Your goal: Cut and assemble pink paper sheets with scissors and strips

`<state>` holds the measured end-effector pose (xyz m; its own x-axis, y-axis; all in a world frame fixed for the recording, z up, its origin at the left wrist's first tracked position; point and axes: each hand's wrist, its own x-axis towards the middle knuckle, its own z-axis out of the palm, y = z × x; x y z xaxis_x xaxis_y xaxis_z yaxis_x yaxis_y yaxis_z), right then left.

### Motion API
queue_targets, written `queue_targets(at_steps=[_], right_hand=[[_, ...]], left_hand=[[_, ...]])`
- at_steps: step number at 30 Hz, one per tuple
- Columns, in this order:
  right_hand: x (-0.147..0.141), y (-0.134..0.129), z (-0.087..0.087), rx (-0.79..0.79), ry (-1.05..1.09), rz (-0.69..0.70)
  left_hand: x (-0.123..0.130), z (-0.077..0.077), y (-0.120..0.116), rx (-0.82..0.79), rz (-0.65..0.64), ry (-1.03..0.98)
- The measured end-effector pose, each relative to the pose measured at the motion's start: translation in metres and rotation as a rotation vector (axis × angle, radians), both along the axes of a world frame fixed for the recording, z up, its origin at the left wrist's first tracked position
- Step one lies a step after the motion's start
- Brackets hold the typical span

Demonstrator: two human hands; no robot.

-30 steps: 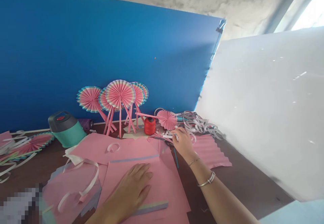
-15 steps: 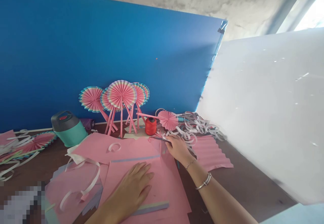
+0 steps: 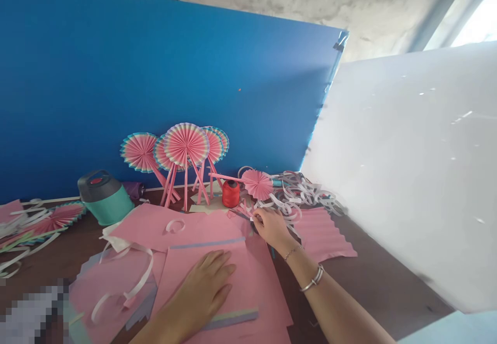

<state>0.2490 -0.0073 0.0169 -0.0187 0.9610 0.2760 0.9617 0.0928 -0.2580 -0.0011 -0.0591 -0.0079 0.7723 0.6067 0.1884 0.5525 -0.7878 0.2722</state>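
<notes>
My left hand (image 3: 204, 287) lies flat, fingers stretched out, on a pink paper sheet (image 3: 240, 276) with blue-grey bands along its far and near edges. My right hand (image 3: 272, 227), with bracelets at the wrist, reaches to the back of the pile. Its thumb and fingers are closed together beside some thin pink strips (image 3: 244, 210); what they pinch is too small to make out. A dark tool (image 3: 253, 226), apparently scissors, shows partly under these fingers. Just behind stand a red thread spool (image 3: 231, 195) and a pleated pink paper fan (image 3: 258, 184).
Several finished pleated fans (image 3: 187, 144) lean against the blue panel (image 3: 194, 64). A teal container with a dark lid (image 3: 105, 197) stands at left. Curled paper strips (image 3: 306, 191) heap at the back right, beside a pleated pink sheet (image 3: 326, 235). A white panel (image 3: 411, 168) bounds the right side.
The dark blade that stuck out to the left of my right hand has shifted down under the fingers, which have curled in. My left hand stays put. A dark shape rises above the blue panel.
</notes>
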Motion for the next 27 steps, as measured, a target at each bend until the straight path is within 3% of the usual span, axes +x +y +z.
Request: queue_targets(at_steps=[12, 18, 23, 27], right_hand=[[0.0, 0.0, -0.003, 0.019, 0.05, 0.059], [0.002, -0.002, 0.001, 0.213, 0.008, -0.079], [0.011, 0.002, -0.003, 0.186, 0.016, -0.177], [0.013, 0.005, -0.007, 0.145, -0.013, -0.17]], left_hand=[[-0.001, -0.002, 0.0, 0.008, 0.0, 0.01], [0.0, -0.002, -0.001, 0.01, -0.022, 0.028], [0.0, -0.003, 0.0, 0.036, -0.031, 0.042], [0.0, -0.007, 0.001, 0.051, -0.052, 0.042]])
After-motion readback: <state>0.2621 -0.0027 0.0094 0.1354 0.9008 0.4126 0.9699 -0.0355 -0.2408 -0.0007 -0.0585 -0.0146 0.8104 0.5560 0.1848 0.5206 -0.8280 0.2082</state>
